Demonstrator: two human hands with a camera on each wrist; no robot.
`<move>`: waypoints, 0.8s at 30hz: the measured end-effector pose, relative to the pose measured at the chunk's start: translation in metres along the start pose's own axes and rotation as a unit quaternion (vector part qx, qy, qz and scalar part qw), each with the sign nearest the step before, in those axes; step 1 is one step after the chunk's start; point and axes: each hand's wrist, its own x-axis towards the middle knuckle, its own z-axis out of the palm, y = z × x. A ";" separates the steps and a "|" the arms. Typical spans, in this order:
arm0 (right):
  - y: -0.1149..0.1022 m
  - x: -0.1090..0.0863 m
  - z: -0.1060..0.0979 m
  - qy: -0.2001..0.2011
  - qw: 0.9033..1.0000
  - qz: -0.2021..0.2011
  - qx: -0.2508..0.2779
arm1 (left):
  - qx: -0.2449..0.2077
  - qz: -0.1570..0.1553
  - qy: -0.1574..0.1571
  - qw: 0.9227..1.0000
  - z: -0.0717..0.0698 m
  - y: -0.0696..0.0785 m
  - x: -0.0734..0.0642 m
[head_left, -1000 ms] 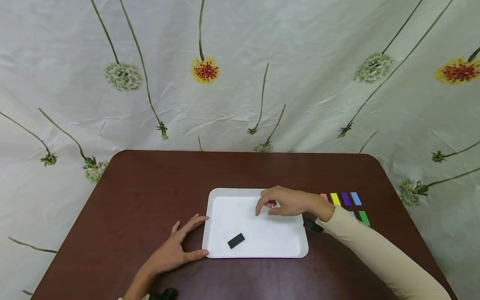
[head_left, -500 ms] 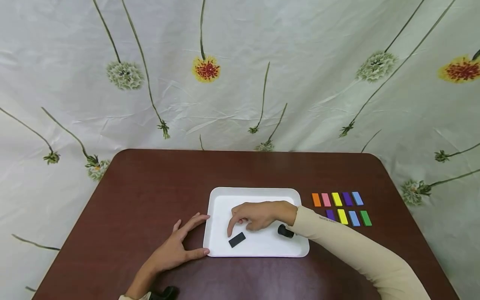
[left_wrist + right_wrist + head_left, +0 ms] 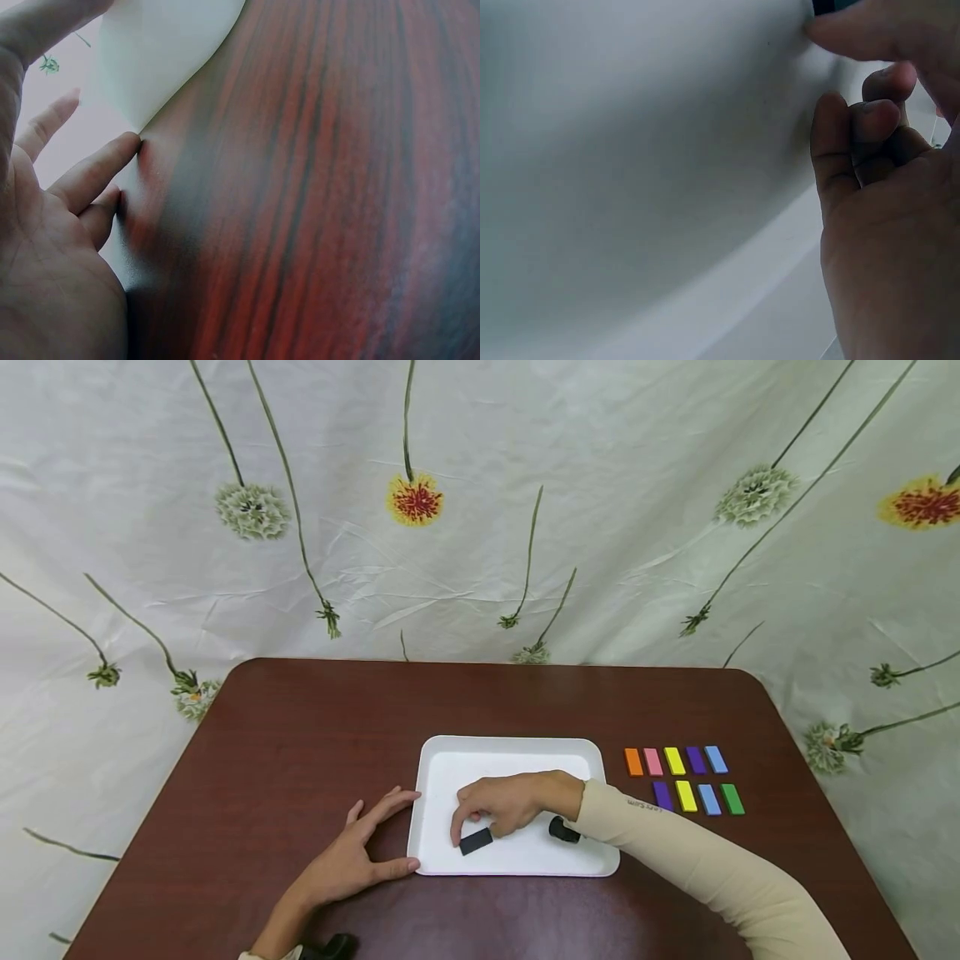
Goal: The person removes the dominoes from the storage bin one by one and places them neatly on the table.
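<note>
A black rectangular block [image 3: 476,842] lies in the front left part of the white tray [image 3: 540,856]. My right hand [image 3: 502,802] reaches over the tray and pinches the block end to end, index fingertip at its left end and thumb at its right. In the right wrist view only a dark bit of the block [image 3: 825,6] shows beside the thumb, while the other fingers curl in above the tray floor. My left hand [image 3: 345,856] is spread at the tray's left side, with the fingertips at the left rim and the thumb at the front left corner.
Right of the tray, two rows of small coloured blocks lie on the brown table [image 3: 322,718], among them an orange block [image 3: 633,762] and a green block [image 3: 732,799]. A flowered cloth [image 3: 465,552] hangs behind the table.
My right hand has moved left and towards me across the tray, then lowered onto the black block and closed on its ends. The coloured blocks came into view. My left hand stays put.
</note>
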 end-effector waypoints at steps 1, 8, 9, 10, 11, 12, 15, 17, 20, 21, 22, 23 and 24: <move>0.000 0.000 0.000 -0.002 1.000 0.003 -0.004 | -0.001 0.000 0.000 1.000 0.000 0.000 0.000; -0.004 -0.001 0.001 -0.005 0.998 0.024 -0.057 | -0.001 0.001 0.002 1.000 -0.001 0.001 0.000; -0.005 -0.001 0.001 -0.003 0.998 0.027 -0.064 | -0.002 0.001 0.002 1.000 -0.001 0.001 0.000; -0.005 -0.002 0.001 0.000 0.997 0.028 -0.071 | -0.003 -0.001 0.001 1.000 -0.001 0.001 0.000; -0.006 -0.003 0.001 0.002 0.997 0.029 -0.075 | -0.005 -0.002 0.001 1.000 -0.001 0.000 0.000; -0.006 -0.004 0.002 0.005 0.996 0.029 -0.080 | -0.004 -0.003 0.001 1.000 -0.001 0.000 0.000; -0.006 -0.011 0.002 0.020 0.996 0.030 -0.082 | -0.006 -0.006 0.001 1.000 -0.001 0.000 0.000; -0.005 -0.019 0.001 0.036 0.996 0.036 -0.075 | -0.006 -0.008 0.000 1.000 0.000 0.000 0.000; -0.002 -0.037 -0.004 0.070 0.995 0.052 -0.054 | -0.011 -0.015 -0.003 1.000 0.000 0.000 -0.001; -0.001 -0.045 -0.006 0.083 0.994 0.057 -0.043 | -0.012 -0.017 -0.004 1.000 0.000 0.000 0.000; 0.000 -0.053 -0.009 0.097 0.993 0.060 -0.032 | -0.015 -0.015 -0.004 1.000 0.000 0.001 0.000; 0.001 -0.062 -0.012 0.113 0.992 0.062 -0.021 | -0.017 -0.017 -0.004 1.000 0.000 0.001 0.000; 0.003 -0.071 -0.014 0.131 0.989 0.062 -0.016 | -0.020 -0.018 -0.005 1.000 0.000 0.001 0.000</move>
